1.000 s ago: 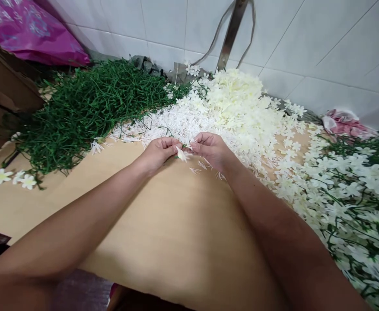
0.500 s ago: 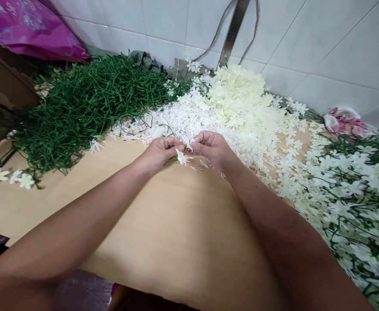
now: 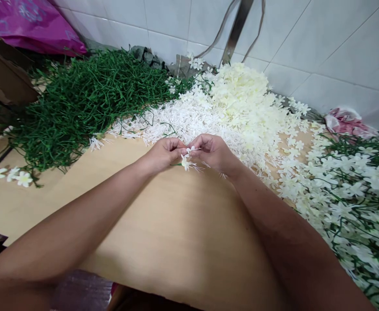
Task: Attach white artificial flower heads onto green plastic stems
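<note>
My left hand (image 3: 166, 154) pinches an artificial flower stem between thumb and fingers, and a bit of green shows below the thumb. On it sits a small white artificial flower (image 3: 186, 163) with thin white stamens fanning to the right. A second white blossom (image 3: 191, 150) lies between the fingertips of both hands. My right hand (image 3: 214, 152) is closed at this blossom, its thumb and forefinger at the thin white threads; the exact grip is partly hidden. Just beyond the hands spreads a heap of loose white stamens (image 3: 176, 119).
A pile of green stems (image 3: 105, 90) lies at the back left, and pale yellow petals (image 3: 241, 95) are heaped at the back. Assembled flowers (image 3: 354, 203) cover the right side. A brown board (image 3: 163, 229) lies under my arms. A purple bag (image 3: 33, 26) stands by the tiled wall (image 3: 289, 43).
A white blossom now shows between my fingertips, and my right fingers have closed in toward my left. The view has shifted slightly.
</note>
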### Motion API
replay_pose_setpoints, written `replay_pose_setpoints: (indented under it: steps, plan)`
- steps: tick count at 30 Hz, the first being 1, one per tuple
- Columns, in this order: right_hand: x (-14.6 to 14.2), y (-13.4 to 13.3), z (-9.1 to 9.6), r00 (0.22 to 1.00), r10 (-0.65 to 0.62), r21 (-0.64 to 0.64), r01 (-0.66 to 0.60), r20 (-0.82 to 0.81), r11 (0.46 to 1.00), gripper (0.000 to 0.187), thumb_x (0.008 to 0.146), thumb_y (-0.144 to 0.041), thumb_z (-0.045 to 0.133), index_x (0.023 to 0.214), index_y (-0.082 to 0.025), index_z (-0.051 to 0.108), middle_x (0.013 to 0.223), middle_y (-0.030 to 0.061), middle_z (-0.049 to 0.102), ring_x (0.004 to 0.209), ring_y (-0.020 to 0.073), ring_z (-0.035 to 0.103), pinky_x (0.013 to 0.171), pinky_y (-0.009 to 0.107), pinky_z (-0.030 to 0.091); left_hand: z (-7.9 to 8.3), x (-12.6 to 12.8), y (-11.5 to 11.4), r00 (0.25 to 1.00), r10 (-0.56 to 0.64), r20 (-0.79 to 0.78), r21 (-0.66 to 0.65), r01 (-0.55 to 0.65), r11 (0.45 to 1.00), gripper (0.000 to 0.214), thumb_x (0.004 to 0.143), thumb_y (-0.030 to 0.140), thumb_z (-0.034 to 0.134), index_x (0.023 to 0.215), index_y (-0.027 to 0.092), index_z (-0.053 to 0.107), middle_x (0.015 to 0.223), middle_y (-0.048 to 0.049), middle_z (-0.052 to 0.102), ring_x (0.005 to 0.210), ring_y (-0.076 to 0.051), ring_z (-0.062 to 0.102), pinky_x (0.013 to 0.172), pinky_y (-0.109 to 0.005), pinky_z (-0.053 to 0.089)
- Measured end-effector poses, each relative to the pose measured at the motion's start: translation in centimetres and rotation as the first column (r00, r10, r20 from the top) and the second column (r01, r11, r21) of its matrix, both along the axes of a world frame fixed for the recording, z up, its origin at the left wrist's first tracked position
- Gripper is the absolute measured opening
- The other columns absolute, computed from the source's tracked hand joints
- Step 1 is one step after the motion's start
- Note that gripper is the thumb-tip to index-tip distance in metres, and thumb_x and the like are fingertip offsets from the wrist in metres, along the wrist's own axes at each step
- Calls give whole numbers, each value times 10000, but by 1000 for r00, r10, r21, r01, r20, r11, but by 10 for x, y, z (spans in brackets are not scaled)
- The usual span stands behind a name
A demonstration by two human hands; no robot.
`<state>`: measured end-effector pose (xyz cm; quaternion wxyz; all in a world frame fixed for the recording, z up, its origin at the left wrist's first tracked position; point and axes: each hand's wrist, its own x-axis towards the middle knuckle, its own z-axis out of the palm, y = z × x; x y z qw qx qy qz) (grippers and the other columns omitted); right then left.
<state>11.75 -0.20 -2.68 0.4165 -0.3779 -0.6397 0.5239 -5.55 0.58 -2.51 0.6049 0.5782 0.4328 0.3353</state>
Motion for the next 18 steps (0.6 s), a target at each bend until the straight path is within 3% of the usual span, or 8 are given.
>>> replay_pose_setpoints:
  steps: [8, 18]
  plan:
    - [0, -2, -11, 1000, 5, -98, -5, 2, 995, 375, 593, -433, 792, 678, -172, 536, 699, 0, 577, 622, 110, 542, 613, 289, 462, 1, 0, -4, 999, -49, -8, 7, 49, 999, 258, 608, 307, 707, 605, 145, 506, 457, 68, 406, 435, -40, 301, 444, -194, 203]
    - [0, -7, -5, 1000, -13, -192, 14, 7, 981, 410, 579, -466, 799, 674, -157, 547, 621, -23, 558, 549, 75, 496, 531, 228, 394, 1, -2, 1, 993, -108, -47, -6, 108, 994, 298, 615, 356, 703, 616, 153, 485, 472, 74, 395, 443, -38, 302, 442, -186, 206]
